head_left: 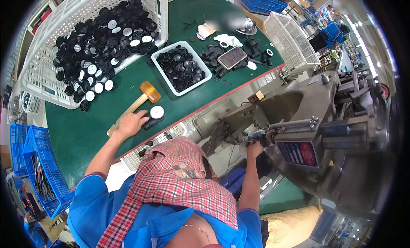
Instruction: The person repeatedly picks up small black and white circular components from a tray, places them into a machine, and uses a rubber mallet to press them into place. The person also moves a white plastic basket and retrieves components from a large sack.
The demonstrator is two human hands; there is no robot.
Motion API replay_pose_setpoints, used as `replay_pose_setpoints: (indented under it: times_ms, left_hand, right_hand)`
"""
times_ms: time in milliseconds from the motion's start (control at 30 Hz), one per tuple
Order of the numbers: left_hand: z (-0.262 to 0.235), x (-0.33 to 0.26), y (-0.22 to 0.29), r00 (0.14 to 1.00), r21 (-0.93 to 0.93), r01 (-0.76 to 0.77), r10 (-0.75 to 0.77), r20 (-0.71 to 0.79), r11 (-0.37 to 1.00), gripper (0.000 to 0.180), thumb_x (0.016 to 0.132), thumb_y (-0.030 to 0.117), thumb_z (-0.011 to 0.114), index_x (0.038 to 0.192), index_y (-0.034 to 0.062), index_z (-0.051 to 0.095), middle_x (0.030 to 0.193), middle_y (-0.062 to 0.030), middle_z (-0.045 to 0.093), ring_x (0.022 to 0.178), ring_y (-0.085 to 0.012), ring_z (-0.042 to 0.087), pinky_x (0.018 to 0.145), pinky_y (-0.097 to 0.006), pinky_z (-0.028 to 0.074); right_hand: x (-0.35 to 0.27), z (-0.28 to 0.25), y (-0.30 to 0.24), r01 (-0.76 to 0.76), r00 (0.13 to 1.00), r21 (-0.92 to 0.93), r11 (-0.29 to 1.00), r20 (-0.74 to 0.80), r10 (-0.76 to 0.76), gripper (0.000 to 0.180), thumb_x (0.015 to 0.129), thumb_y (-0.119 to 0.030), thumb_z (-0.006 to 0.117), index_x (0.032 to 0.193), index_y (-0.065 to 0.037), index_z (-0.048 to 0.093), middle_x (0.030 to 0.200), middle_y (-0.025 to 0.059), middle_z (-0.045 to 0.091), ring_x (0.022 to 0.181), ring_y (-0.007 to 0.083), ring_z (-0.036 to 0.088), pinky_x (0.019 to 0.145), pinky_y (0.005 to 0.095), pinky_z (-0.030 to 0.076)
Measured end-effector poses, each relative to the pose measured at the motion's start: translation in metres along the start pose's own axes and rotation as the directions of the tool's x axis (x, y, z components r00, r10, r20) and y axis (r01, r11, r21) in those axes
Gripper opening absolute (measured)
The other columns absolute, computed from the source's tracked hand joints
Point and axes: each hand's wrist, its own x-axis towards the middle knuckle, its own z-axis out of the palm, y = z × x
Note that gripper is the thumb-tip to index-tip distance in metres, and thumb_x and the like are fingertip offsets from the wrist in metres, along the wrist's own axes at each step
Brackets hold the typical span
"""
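On the green table, my left hand [130, 123] has its fingers curled against the left edge of a black caster wheel [156, 113] with a white disc face. Beneath that hand runs the wooden handle of a mallet [150, 92] with an amber head. To the right, my right hand [254, 149] reaches up to the working head of a grey metal press machine [294, 107]. Its fingers are drawn together at the tooling, and whatever they hold is hidden there.
A large white crate [47, 92] of black wheels stands at the far left. Beside it is a white bin [181, 93] of black round parts. A phone [232, 57] lies among black caster parts. Blue baskets [51, 196] stand at the left; a red-edged border [239, 86] fronts the table.
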Motion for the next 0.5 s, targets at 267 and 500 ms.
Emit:
replay_pose_setpoints:
  times_ms: [267, 500]
  left_hand:
    - [-0.004, 0.15, 0.072, 0.832, -0.086, -0.266, 0.183, -0.524, 0.96, 0.023, 0.087, 0.024, 0.062, 0.104, 0.0092, 0.064, 0.094, -0.0125, 0.06, 0.09, -0.0323, 0.061, 0.073, -0.044, 0.052]
    - [0.028, 0.237, 0.089, 0.871, 0.228, -0.166, 0.251, -0.422, 0.959, 0.012, 0.082, 0.016, 0.058, 0.085, 0.0075, 0.066, 0.087, -0.0095, 0.063, 0.088, -0.0272, 0.063, 0.076, -0.041, 0.052]
  right_hand:
    - [0.011, 0.016, 0.034, 0.283, 0.959, -0.087, 0.955, 0.045, -0.28, 0.028, 0.083, -0.032, 0.06, 0.098, -0.01, 0.067, 0.104, 0.0169, 0.065, 0.095, 0.0388, 0.06, 0.084, 0.0509, 0.045]
    - [0.033, -0.037, 0.023, -0.127, 0.927, 0.31, 0.942, 0.376, 0.001, 0.029, 0.087, -0.026, 0.059, 0.108, -0.006, 0.065, 0.104, 0.0101, 0.062, 0.096, 0.0265, 0.057, 0.086, 0.039, 0.042]
